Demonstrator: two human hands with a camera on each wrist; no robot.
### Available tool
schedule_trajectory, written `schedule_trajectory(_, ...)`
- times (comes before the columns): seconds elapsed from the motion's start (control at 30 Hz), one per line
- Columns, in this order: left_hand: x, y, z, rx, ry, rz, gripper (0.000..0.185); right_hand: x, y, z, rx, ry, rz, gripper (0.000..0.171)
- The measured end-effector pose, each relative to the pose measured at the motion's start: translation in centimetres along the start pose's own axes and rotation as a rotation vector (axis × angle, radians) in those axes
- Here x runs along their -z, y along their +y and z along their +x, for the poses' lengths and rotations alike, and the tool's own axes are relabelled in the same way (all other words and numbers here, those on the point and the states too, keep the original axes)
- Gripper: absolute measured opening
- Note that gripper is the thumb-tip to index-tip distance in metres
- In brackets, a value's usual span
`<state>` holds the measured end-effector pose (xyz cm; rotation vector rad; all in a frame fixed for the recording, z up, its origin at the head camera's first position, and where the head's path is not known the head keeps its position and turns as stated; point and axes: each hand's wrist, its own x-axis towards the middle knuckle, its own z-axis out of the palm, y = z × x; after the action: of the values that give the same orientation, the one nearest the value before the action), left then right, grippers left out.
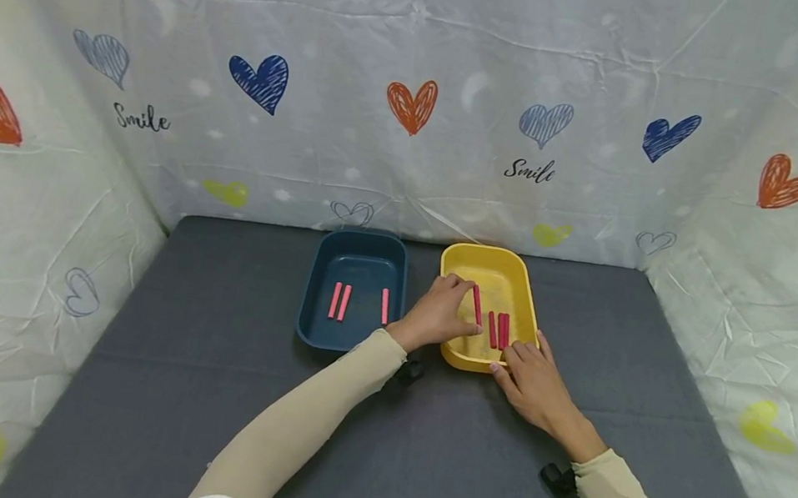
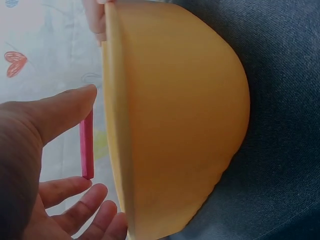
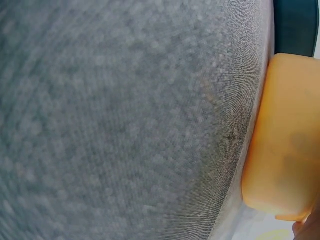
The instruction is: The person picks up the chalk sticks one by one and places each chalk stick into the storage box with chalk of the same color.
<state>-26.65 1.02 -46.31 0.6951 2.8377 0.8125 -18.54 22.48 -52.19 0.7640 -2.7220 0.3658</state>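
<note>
Left hand [image 2: 35,165] pinching pink stick [image 2: 87,145] beside yellow tray [image 2: 175,125].

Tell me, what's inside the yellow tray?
The yellow tray holds two red sticks lying on its floor and a third stick pinched by the left hand. That hand covers the tray's left part.

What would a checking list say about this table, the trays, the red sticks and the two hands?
Surface: grey table, cloth-like.
Job's things: yellow tray holds two loose red sticks; blue tray beside it holds three pink-red sticks.
Clutter: nothing seen.
Grippers: left hand pinches one red stick over the yellow tray; right hand rests, fingers straight, at that tray's near rim.
Cables: nothing seen; a small black wrist camera under each wrist.
Surroundings: white curtain with hearts and "Smile" on three sides.
</note>
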Motion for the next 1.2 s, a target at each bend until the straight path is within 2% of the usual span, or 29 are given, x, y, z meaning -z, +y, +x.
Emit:
schedule_trajectory(0.33, -1.1, 0.3, 0.6, -0.053, -0.026, 0.085, 0.076, -0.1, 0.1, 0.0, 0.001, 0.008, -0.015, 0.021)
schedule_trajectory(0.97, -2.7, 0.7, 1.6, -0.065, -0.042, 0.337, 0.072, -0.3, 0.1, 0.0, 0.01, 0.022, -0.02, 0.022)
schedule_trajectory(1.2, -3.0, 0.8, 2.0, -0.033, -0.05, 0.384, 0.066, -0.2, -0.1, 0.0, 0.004, 0.016, -0.017, 0.021)
